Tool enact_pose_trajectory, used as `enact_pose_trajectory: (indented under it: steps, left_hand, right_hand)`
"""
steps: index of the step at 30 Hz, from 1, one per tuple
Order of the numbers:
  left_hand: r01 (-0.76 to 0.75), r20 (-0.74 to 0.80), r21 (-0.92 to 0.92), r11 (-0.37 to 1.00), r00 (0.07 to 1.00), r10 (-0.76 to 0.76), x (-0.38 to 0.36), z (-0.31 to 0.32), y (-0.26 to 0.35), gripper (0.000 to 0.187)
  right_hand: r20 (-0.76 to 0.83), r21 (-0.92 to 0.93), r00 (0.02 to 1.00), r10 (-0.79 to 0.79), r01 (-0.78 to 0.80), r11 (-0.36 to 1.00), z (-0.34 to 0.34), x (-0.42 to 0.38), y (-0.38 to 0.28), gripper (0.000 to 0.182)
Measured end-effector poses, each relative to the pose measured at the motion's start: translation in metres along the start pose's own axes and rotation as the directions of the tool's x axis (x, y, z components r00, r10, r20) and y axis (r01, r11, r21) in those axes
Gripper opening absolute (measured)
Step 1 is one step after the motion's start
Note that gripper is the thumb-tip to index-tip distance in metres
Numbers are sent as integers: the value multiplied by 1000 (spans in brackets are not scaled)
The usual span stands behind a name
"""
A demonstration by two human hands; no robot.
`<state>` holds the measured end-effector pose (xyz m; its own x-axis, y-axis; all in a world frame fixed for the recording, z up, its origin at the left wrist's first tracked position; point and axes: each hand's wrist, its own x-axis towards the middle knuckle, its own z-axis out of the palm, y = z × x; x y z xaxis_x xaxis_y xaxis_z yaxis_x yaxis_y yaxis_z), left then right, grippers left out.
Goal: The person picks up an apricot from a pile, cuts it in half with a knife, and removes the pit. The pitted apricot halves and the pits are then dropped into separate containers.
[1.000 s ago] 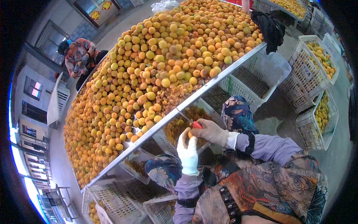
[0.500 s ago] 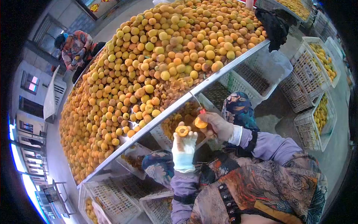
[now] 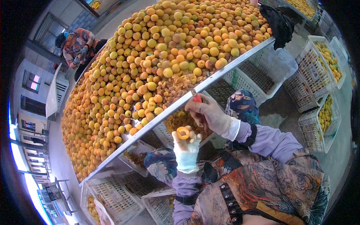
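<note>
My gloved left hand (image 3: 186, 148) holds a halved apricot (image 3: 183, 133) at its fingertips, cut face up, with a hollow in its middle. To its upper right, my gloved right hand (image 3: 214, 115) is closed on a small red-handled knife (image 3: 197, 98), whose short blade points up near the table edge. Between and beyond my hands, a crate of cut fruit (image 3: 180, 122) shows below the edge. A large heap of whole apricots (image 3: 131, 75) lies on the metal-edged table (image 3: 146, 129), with torn fruit scraps (image 3: 176, 87) near the edge.
Plastic crates stand at the lower left (image 3: 116, 195), under the table's right end (image 3: 245, 83) and stacked with fruit at the right (image 3: 313, 75). A black cloth (image 3: 278, 28) hangs at the table corner. Another person (image 3: 78, 47) works at the far left.
The apricot half that was in my right hand is gone from it. My right hand has moved up and left, with the knife more exposed. The view has shifted slightly.
</note>
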<state>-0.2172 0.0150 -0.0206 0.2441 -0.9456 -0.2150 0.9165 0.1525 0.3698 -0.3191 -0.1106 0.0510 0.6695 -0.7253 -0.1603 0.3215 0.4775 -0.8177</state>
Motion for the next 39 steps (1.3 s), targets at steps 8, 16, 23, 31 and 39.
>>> enact_pose_trajectory:
  steps: [8,16,23,31,39]
  left_hand:
    - [-9,-172,382,924,982,81,-10,20,-20,45]
    - [-24,-84,444,896,994,69,-14,28,-31,35]
    - [35,-295,499,866,946,132,-10,35,-37,35]
    - [-2,-198,789,615,946,258,2,30,-40,35]
    - [-149,51,972,182,890,454,8,18,-45,26]
  right_hand:
    - [38,211,977,-208,196,958,11,-3,-6,26]
    - [57,171,990,-127,115,979,2,-10,-2,27]
    - [33,95,995,-92,89,991,0,-9,10,27]
    - [-88,198,996,-25,42,979,-2,1,17,25]
    - [-103,644,973,208,-94,759,-22,16,34,27]
